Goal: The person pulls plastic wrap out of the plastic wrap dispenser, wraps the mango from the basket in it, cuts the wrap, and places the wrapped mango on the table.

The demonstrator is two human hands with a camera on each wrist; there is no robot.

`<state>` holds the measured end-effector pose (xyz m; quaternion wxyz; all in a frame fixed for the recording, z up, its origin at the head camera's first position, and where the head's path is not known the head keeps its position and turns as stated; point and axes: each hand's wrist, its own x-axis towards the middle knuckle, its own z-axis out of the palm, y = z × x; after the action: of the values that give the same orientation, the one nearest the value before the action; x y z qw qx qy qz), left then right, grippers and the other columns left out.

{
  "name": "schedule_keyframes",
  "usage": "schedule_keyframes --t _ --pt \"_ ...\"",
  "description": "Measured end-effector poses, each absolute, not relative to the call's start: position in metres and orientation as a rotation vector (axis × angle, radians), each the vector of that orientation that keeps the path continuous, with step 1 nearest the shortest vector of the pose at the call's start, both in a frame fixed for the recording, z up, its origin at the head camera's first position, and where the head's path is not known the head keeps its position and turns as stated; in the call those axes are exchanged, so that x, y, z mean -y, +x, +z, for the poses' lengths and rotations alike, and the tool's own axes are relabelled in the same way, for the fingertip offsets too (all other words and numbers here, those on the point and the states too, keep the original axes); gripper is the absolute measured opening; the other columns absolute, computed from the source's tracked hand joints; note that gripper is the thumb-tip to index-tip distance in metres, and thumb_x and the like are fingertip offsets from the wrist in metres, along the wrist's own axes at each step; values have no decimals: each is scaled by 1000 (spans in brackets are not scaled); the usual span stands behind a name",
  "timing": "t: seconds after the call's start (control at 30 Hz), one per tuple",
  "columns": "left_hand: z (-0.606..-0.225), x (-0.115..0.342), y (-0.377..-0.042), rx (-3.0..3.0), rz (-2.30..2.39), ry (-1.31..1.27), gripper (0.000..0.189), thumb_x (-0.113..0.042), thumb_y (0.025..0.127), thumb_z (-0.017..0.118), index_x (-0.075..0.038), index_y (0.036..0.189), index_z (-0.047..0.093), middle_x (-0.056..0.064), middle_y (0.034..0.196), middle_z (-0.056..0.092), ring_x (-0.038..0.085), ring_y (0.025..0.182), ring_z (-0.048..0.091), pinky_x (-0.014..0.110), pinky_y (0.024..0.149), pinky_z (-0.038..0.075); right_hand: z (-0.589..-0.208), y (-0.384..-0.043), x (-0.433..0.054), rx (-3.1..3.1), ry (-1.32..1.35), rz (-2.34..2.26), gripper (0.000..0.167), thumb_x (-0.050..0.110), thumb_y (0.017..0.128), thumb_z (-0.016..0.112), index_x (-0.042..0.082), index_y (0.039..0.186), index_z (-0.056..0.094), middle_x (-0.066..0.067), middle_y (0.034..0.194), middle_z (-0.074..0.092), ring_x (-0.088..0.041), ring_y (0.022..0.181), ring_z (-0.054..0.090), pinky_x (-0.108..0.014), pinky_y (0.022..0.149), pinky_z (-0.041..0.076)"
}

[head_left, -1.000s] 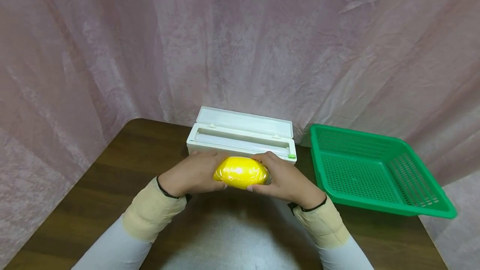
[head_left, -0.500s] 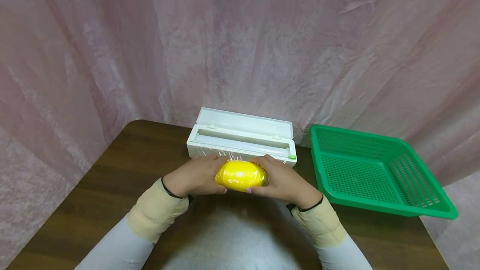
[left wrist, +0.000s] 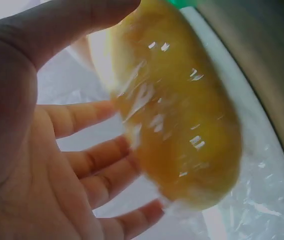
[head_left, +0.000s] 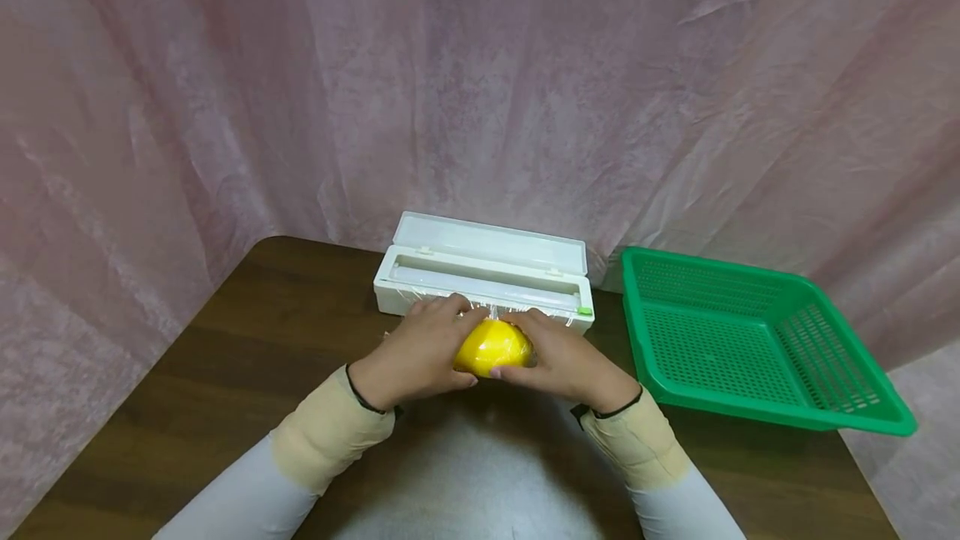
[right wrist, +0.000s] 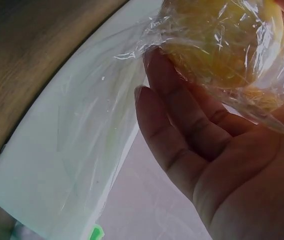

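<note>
A smooth, oblong yellow fruit [head_left: 493,347], its exact kind unclear, is wrapped in shiny clear cling film and held between both hands in the head view. My left hand [head_left: 429,350] grips its left part, thumb on the near side. In the left wrist view the spread fingertips [left wrist: 104,114] touch the film on the fruit [left wrist: 182,115]. My right hand [head_left: 566,357] holds the other end, where the right wrist view shows gathered film [right wrist: 154,35] by the fingers. Just behind stands a white cling film dispenser [head_left: 390,300], lid up and roll inside; film stretches from it toward the fruit.
A green perforated basket [head_left: 720,357] stands at the right of the dark wooden table [head_left: 247,340]. On the dispenser's right end sits a small green slider [head_left: 584,311]. A pink curtain [head_left: 480,90] hangs behind the table.
My left hand has moved to the right and further over the fruit, covering more of it. Creased film has come into sight on the dispenser's front. The right hand has barely moved.
</note>
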<state>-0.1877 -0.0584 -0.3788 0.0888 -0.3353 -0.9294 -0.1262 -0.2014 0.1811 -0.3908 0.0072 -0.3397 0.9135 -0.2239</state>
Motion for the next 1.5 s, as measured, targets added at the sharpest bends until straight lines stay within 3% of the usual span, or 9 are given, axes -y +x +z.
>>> schedule_keyframes --t 0.2,0.47,0.8,0.97,1.2,1.3,1.5 --pt "-383 56 -189 2757 -334 -984 69 -34 76 89 -12 134 59 8 119 61 28 114 58 53 104 42 -392 -206 -180 -2842 -1054 -711 59 49 87 74 15 132 56 3 113 60 -10 92 55 -28 80 51" --pt "-391 57 -194 2769 -336 -951 76 -33 71 92 -13 135 57 8 114 62 28 106 61 50 92 45 -398 -208 -181 -2811 -1038 -748 57 49 89 72 15 132 57 4 110 60 -10 93 55 -29 82 52" --pt "-400 61 -203 2784 -308 -911 81 -29 74 90 -15 143 51 7 117 61 28 108 61 51 94 47 -399 -212 -182 -2815 -1019 -804 49 48 92 68 17 129 58 6 106 59 -10 90 55 -29 80 50" --pt "-404 63 -206 2780 -333 -893 86 -28 72 92 -15 146 49 9 116 61 30 104 61 50 92 48 -400 -213 -183 -2820 -1033 -790 49 49 94 64 18 132 57 7 108 60 -10 91 55 -30 82 50" --pt "-406 65 -213 2726 -337 -898 80 -21 68 94 -14 138 55 9 106 59 27 90 59 45 80 51 -400 -218 -182 -2850 -1051 -796 44 49 96 61 18 128 58 9 102 60 -9 88 56 -29 80 50" --pt "-407 66 -214 2721 -329 -912 76 -19 69 93 -12 135 55 8 101 60 24 87 59 44 79 51 -400 -218 -183 -2858 -1034 -779 52 52 96 60 16 133 58 7 105 62 -10 91 56 -30 81 51" --pt "-408 67 -216 2727 -321 -917 73 -22 69 93 -9 127 50 7 99 62 23 91 63 44 78 50 -400 -215 -187 -2993 -1039 -770 72 50 91 68 11 148 48 -7 135 54 -21 114 58 -40 97 53"
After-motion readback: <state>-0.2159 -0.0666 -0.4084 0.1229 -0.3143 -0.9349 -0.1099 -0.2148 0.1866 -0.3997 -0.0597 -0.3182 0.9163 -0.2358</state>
